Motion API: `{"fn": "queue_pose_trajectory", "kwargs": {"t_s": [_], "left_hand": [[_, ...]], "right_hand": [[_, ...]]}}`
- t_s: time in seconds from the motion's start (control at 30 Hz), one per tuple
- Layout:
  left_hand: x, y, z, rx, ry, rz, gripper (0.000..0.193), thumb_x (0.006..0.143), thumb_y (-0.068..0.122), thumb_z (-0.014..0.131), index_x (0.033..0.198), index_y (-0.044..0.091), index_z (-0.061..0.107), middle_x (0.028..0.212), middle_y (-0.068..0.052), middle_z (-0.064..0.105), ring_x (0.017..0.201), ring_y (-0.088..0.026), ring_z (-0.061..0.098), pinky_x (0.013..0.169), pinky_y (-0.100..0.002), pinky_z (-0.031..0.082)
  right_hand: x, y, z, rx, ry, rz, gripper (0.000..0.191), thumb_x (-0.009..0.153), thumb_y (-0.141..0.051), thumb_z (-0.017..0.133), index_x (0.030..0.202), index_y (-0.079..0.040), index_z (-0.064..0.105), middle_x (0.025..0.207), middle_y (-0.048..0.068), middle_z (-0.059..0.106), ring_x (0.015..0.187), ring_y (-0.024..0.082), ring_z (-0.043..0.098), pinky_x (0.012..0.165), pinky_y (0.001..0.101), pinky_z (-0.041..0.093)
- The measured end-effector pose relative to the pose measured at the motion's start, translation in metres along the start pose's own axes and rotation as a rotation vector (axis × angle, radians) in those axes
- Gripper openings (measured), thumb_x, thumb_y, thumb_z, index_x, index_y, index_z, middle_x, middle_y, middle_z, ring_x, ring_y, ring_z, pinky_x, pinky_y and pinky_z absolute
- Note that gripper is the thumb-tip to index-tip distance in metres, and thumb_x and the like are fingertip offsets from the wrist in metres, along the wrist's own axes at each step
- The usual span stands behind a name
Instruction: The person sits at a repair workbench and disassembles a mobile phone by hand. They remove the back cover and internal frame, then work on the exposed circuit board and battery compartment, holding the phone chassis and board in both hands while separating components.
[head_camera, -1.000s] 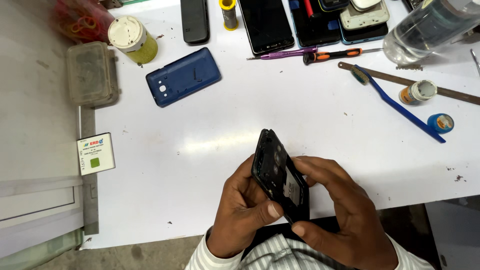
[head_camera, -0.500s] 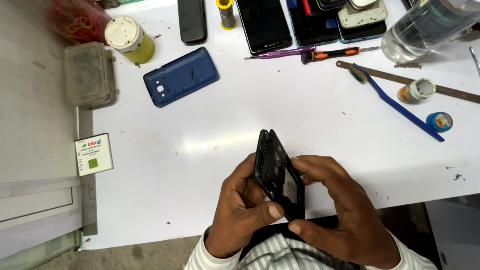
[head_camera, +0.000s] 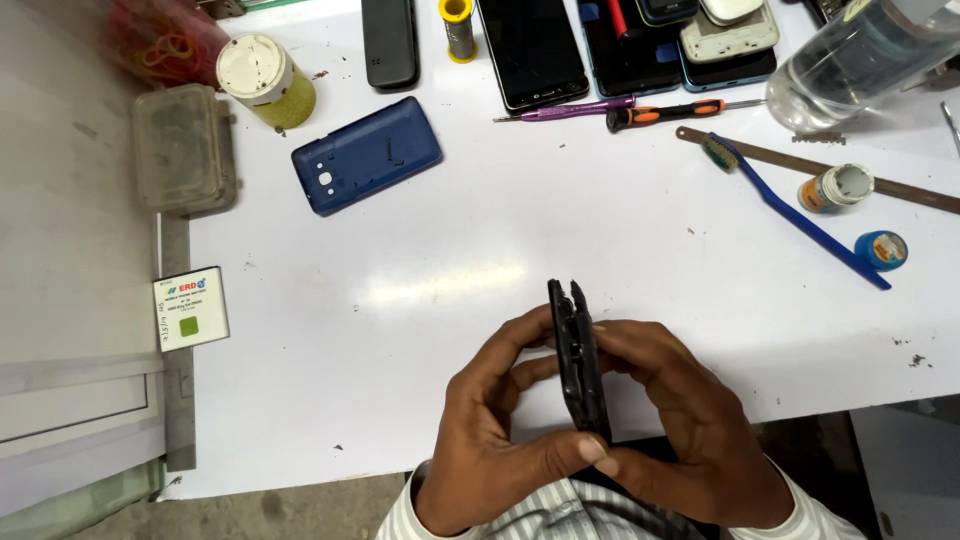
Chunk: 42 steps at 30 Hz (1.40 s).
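A black phone body (head_camera: 578, 352) with its back cover off stands edge-on near the table's front edge, clasped between both hands. My left hand (head_camera: 492, 440) grips its left side, thumb pressed at the lower end. My right hand (head_camera: 690, 430) wraps the right side, fingers along the edge. The phone's inner face is turned away and hardly shows. A blue back cover (head_camera: 367, 155) lies flat on the white table (head_camera: 480, 260), well beyond the hands at upper left.
A white battery (head_camera: 190, 308) lies at the table's left edge. At the back are several phones (head_camera: 530, 50), a solder spool (head_camera: 458, 25), two screwdrivers (head_camera: 660, 110), a blue toothbrush (head_camera: 790, 210), a clear bottle (head_camera: 860, 60), small jars (head_camera: 835, 187) and a white-lidded jar (head_camera: 265, 80).
The phone body has been turned from showing its open inner face to standing almost edge-on, and both hands have closed in tighter around it.
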<state>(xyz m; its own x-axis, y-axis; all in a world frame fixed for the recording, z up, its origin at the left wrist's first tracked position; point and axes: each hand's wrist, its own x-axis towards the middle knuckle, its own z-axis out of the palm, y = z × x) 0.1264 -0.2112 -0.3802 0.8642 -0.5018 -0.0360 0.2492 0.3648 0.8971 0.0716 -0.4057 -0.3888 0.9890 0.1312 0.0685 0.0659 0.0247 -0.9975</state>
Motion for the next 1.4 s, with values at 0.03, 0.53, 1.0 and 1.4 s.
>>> {"fn": "queue_pose_trajectory", "kwargs": {"t_s": [0.03,0.53,1.0,1.4], "left_hand": [[0.0,0.0,0.0,0.015,0.007,0.008,0.086,0.084,0.027,0.088,0.152,-0.007,0.048,0.141,-0.02,0.063,0.13,-0.033,0.067,0.116,-0.047,0.054],[0.001,-0.004,-0.009,-0.157,0.073,-0.156,0.078,0.09,0.031,0.078,0.146,-0.014,0.048,0.123,-0.023,0.065,0.093,-0.022,0.066,0.074,-0.031,0.057],[-0.001,-0.004,-0.008,-0.224,0.07,-0.162,0.087,0.086,0.041,0.079,0.146,-0.013,0.047,0.131,-0.022,0.065,0.119,-0.029,0.066,0.102,-0.046,0.057],[-0.002,-0.004,-0.002,-0.174,0.098,-0.132,0.08,0.088,0.029,0.08,0.148,-0.01,0.046,0.133,-0.021,0.063,0.109,-0.024,0.067,0.087,-0.036,0.057]], "right_hand": [[-0.001,0.001,-0.001,0.015,-0.003,0.004,0.076,0.084,-0.01,0.079,0.151,-0.002,0.045,0.15,0.019,0.05,0.143,0.033,0.05,0.118,0.0507,0.04],[-0.007,0.038,-0.028,0.657,0.018,0.284,0.09,0.086,-0.034,0.078,0.153,0.009,0.037,0.152,0.031,0.05,0.142,0.042,0.049,0.117,0.0583,0.039],[-0.006,0.034,-0.031,0.799,0.01,0.346,0.097,0.085,-0.05,0.074,0.154,0.009,0.037,0.15,0.034,0.05,0.138,0.044,0.05,0.112,0.0589,0.04],[-0.015,0.015,-0.018,0.382,0.006,0.192,0.083,0.09,-0.032,0.075,0.153,0.009,0.042,0.144,0.03,0.059,0.14,0.041,0.056,0.118,0.0556,0.041]]}}
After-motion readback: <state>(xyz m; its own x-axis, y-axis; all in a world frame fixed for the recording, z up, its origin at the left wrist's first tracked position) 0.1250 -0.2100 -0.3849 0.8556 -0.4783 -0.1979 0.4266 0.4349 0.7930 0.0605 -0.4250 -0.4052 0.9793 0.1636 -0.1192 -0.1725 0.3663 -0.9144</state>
